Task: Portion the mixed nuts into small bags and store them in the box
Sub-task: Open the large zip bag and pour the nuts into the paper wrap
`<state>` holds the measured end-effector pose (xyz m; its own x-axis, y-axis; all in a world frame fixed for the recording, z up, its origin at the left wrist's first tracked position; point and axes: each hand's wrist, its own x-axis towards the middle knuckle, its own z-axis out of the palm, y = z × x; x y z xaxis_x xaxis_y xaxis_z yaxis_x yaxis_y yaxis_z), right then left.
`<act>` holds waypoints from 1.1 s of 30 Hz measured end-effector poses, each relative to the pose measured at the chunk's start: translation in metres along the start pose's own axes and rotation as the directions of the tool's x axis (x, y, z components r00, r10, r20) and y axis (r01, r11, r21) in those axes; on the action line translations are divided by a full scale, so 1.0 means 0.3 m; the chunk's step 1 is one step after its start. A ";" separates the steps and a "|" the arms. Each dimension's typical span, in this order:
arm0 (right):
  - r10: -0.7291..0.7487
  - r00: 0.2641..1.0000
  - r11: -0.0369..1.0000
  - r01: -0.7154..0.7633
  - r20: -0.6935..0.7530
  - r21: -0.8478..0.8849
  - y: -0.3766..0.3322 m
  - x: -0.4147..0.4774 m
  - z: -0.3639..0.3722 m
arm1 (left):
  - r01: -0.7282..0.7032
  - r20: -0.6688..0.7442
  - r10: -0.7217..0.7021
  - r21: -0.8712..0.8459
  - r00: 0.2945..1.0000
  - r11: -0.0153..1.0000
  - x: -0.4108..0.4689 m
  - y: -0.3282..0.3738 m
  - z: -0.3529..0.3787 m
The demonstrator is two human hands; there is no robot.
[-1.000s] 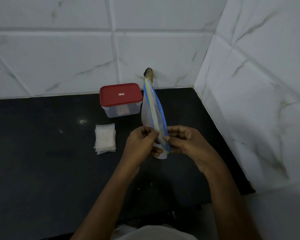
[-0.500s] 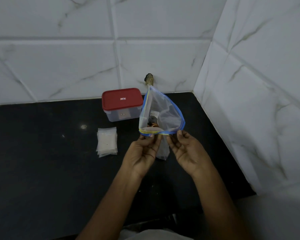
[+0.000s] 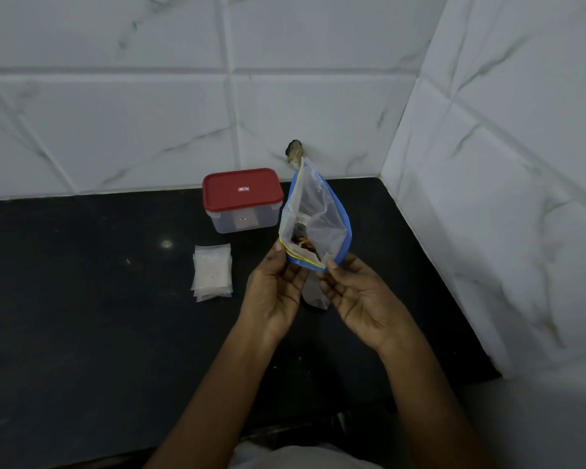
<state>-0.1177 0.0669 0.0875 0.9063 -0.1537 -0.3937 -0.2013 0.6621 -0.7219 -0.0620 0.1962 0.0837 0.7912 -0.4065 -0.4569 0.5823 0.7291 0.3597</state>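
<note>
A clear zip bag (image 3: 318,218) with a blue and yellow seal is held above the black counter, its mouth pulled open toward me. Mixed nuts (image 3: 303,245) show inside it. My left hand (image 3: 274,296) pinches the near-left edge of the mouth and my right hand (image 3: 356,299) pinches the near-right edge. A stack of small clear bags (image 3: 212,272) lies flat on the counter left of my hands. Behind it stands a clear plastic box (image 3: 242,200) with a red lid on it.
The black counter (image 3: 82,316) runs into a corner of white marble-look tiled walls (image 3: 504,164) at the back and right. A dark fitting (image 3: 295,152) pokes from the back wall just above the zip bag.
The zip bag's mouth was closed and edge-on a second ago; both hands have pulled it open and it now gapes wider, with the nuts visible inside.
</note>
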 end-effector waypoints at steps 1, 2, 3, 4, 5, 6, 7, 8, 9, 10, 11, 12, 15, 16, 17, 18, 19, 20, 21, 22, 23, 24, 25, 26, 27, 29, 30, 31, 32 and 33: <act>-0.015 1.000 0.998 0.015 -0.012 -0.064 -0.003 -0.001 0.000 | -0.012 -0.006 0.012 0.008 1.000 1.000 -0.002 0.000 0.001; -0.033 0.999 0.994 0.030 -0.023 -0.107 -0.008 -0.002 0.002 | -0.024 -0.010 0.024 0.009 1.000 1.000 0.000 -0.001 0.000; -0.052 0.998 0.992 0.048 -0.032 -0.118 -0.010 -0.001 0.000 | -0.034 -0.012 0.034 -0.009 0.999 0.999 0.002 -0.002 0.002; -0.073 0.997 0.993 0.069 -0.037 -0.094 -0.012 -0.001 0.001 | -0.039 -0.018 0.038 -0.046 0.999 0.998 0.004 -0.003 0.006; -0.090 0.995 0.995 0.088 -0.038 -0.037 -0.012 0.002 0.003 | -0.037 -0.025 0.034 -0.098 0.999 0.995 0.006 -0.005 0.009; -0.100 0.994 0.994 0.101 -0.038 0.035 -0.011 0.003 0.008 | -0.026 -0.031 0.022 -0.152 0.999 0.988 0.011 -0.009 0.012; -0.102 0.994 0.988 0.105 -0.035 0.115 -0.008 0.007 0.012 | -0.008 -0.032 0.001 -0.204 0.999 0.979 0.013 -0.013 0.014; -0.098 0.995 0.977 0.101 -0.025 0.190 -0.003 0.010 0.015 | 0.016 -0.024 -0.022 -0.249 0.999 0.968 0.014 -0.016 0.016; -0.094 0.996 0.963 0.093 -0.010 0.251 0.002 0.014 0.016 | 0.041 -0.006 -0.045 -0.274 0.999 0.961 0.016 -0.016 0.016; -0.089 0.996 0.955 0.084 0.005 0.286 0.005 0.014 0.015 | 0.061 0.020 -0.058 -0.271 0.998 0.961 0.018 -0.015 0.014; -0.085 0.996 0.953 0.076 0.020 0.292 0.007 0.013 0.011 | 0.068 0.046 -0.059 -0.241 0.997 0.968 0.019 -0.012 0.010; -0.085 0.996 0.959 0.072 0.034 0.273 0.006 0.013 0.004 | 0.061 0.065 -0.050 -0.190 0.997 0.980 0.021 -0.007 0.005; -0.099 0.995 0.989 0.098 -0.003 0.109 -0.012 0.012 -0.017 | -0.011 0.082 0.011 -0.001 0.997 1.000 0.030 0.012 0.000; -0.116 0.992 0.992 0.118 -0.049 0.039 -0.022 0.021 -0.021 | -0.055 0.075 0.048 0.098 0.996 0.994 0.038 0.019 -0.003; -0.138 0.985 0.990 0.136 -0.100 -0.029 -0.032 0.035 -0.025 | -0.103 0.074 0.088 0.236 0.993 0.966 0.046 0.027 -0.002; -0.164 0.976 0.983 0.150 -0.145 -0.103 -0.043 0.055 -0.027 | -0.142 0.074 0.122 0.410 0.990 0.901 0.053 0.035 -0.001; -0.191 0.965 0.970 0.157 -0.181 -0.187 -0.054 0.077 -0.029 | -0.165 0.078 0.147 0.590 0.986 0.791 0.055 0.043 0.004; -0.211 0.957 0.950 0.153 -0.200 -0.270 -0.067 0.095 -0.025 | -0.173 0.083 0.168 0.743 0.982 0.646 0.058 0.051 0.009; -0.219 0.955 0.929 0.141 -0.201 -0.343 -0.076 0.109 -0.018 | -0.180 0.095 0.192 0.850 0.977 0.495 0.062 0.059 0.017; -0.212 0.960 0.910 0.126 -0.182 -0.395 -0.085 0.118 -0.010 | -0.190 0.112 0.223 0.910 0.969 0.369 0.066 0.069 0.028; -0.192 0.970 0.898 0.111 -0.153 -0.426 -0.092 0.127 -0.005 | -0.205 0.133 0.249 0.934 0.959 0.292 0.074 0.078 0.039; -0.165 0.980 0.885 0.097 -0.113 -0.454 -0.101 0.129 0.005 | -0.220 0.150 0.265 0.940 0.953 0.262 0.083 0.088 0.052; -0.134 0.989 0.864 0.084 -0.065 -0.496 -0.109 0.128 0.014 | -0.232 0.160 0.276 0.940 0.948 0.250 0.095 0.098 0.067; -0.102 0.995 0.830 0.075 -0.019 -0.552 -0.117 0.124 0.025 | -0.238 0.169 0.283 0.944 0.944 0.229 0.110 0.108 0.081; -0.077 0.997 0.786 0.069 0.013 -0.615 -0.124 0.127 0.031 | -0.239 0.179 0.283 0.951 0.942 0.195 0.126 0.116 0.092; -0.070 0.997 0.687 0.057 0.013 -0.725 -0.140 0.136 0.046 | -0.234 0.187 0.270 0.960 0.945 0.153 0.152 0.132 0.107; -0.094 0.995 0.653 0.051 -0.014 -0.756 -0.149 0.145 0.055 | -0.233 0.188 0.264 0.961 0.946 0.149 0.161 0.140 0.111; -0.133 0.990 0.638 0.050 -0.046 -0.768 -0.158 0.160 0.063 | -0.233 0.191 0.256 0.962 0.948 0.146 0.170 0.148 0.114; -0.175 0.982 0.639 0.056 -0.075 -0.767 -0.166 0.175 0.069 | -0.232 0.195 0.239 0.963 0.951 0.140 0.175 0.154 0.117; -0.205 0.974 0.644 0.063 -0.093 -0.762 -0.173 0.195 0.074 | -0.229 0.199 0.213 0.965 0.957 0.129 0.176 0.159 0.122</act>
<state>-0.0461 0.0398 0.1146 0.8899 -0.3537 -0.2880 -0.3555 -0.1422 -0.9238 0.0143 0.1895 0.1065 0.9179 -0.3435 -0.1987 0.0740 -0.3438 0.9361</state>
